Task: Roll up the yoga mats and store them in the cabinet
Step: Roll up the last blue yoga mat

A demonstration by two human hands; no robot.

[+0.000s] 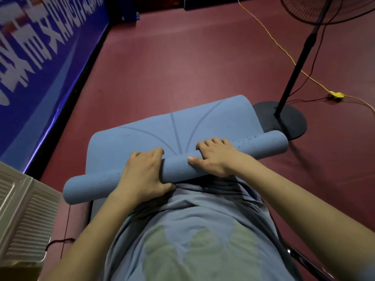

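A blue yoga mat (178, 126) lies on the dark red floor, most of it wound into a thick roll (91, 185) that runs from lower left to upper right. A short flat stretch with curved line markings remains beyond the roll. My left hand (142, 173) grips the roll left of its middle, fingers curled over the top. My right hand (217, 157) grips it right of the middle, thumb pressed on the near side. The roll's far right end lies by a fan base. No cabinet is in view.
A standing fan's black round base (288, 118) and pole (298, 63) are just beyond the mat's right end. A yellow cord (284, 51) with a plug joint crosses the floor. A blue banner wall (40, 63) runs along the left; a grey ribbed unit (22, 211) sits lower left.
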